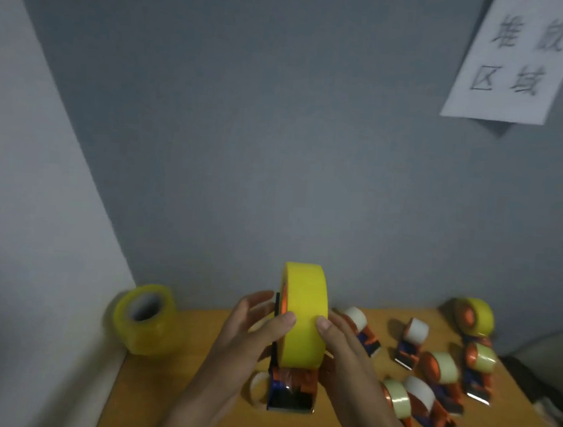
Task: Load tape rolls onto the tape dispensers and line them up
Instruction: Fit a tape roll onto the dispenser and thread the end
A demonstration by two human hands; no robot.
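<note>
A big yellow tape roll (305, 311) sits upright on an orange and blue dispenser (292, 392) at the middle of the wooden table (168, 388). My left hand (252, 331) holds the roll from the left, thumb on its face, fingers spread beside the orange hub. My right hand (344, 344) grips it from the right, thumb on the face. A small near-empty roll (258, 388) lies by the dispenser's left side. Several loaded dispensers (442, 374) lie scattered to the right.
A loose yellowish tape roll (144, 318) lies on its side in the back left corner, against the walls. A paper sign (517, 56) hangs on the grey wall at upper right. A dark object (535, 377) lies past the table's right edge.
</note>
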